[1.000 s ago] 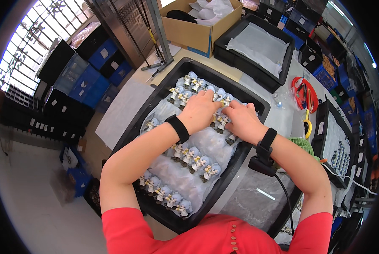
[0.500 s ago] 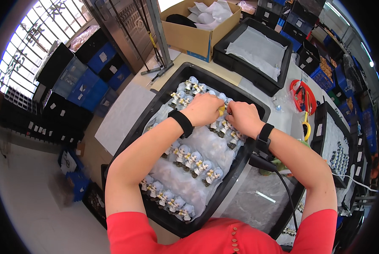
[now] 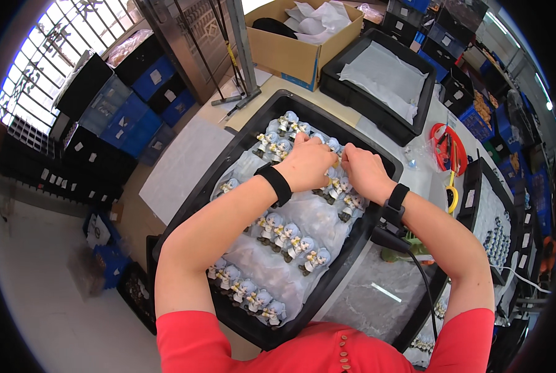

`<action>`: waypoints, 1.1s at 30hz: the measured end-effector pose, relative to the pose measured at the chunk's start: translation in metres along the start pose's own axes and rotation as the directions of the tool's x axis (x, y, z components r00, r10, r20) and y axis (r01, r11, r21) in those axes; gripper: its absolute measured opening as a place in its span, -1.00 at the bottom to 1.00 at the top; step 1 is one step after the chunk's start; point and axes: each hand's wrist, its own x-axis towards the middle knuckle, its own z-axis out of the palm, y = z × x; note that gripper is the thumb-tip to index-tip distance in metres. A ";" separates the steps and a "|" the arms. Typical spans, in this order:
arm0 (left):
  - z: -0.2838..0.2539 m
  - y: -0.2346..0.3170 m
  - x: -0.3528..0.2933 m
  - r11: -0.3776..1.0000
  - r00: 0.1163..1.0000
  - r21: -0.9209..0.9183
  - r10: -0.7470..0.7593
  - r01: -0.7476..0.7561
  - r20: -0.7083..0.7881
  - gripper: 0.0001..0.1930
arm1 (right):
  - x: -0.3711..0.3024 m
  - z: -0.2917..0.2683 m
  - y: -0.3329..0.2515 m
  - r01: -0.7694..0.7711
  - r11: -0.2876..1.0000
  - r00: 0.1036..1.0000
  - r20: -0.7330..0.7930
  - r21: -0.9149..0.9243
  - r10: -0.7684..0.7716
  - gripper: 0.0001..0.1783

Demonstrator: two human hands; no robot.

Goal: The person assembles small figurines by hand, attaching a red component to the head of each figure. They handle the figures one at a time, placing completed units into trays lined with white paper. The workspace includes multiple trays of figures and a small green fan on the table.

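Note:
A black tray lies before me, with rows of small figurines with pale blue hair and white-and-yellow clothes on crumpled translucent sheeting. Over the far rows, my left hand has its fingers curled down among the figurines. Close on its right, my right hand is closed, thumb and fingers drawn together. The fingertips nearly meet, and what they pinch is hidden behind the fingers. A bit of yellow shows between the two hands. Each wrist wears a black band.
Behind the tray stand a cardboard box and a second black tray lined with white sheet. To the right lie a red ring-shaped holder with tools, yellow-handled scissors and another tray of small parts. A black cable runs beside my right arm.
Both hands have shifted slightly right in the picture, and the surroundings moved a little with the view. The right hand's fingers sit a bit higher beside the left. The figurine rows look unchanged.

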 end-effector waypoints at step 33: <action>-0.008 -0.055 -0.039 0.936 0.979 -0.350 -0.110 0.044 -0.171 -0.60 | 0.029 0.020 -0.050 0.139 0.973 0.986 -0.061 -0.184 -0.152 -0.84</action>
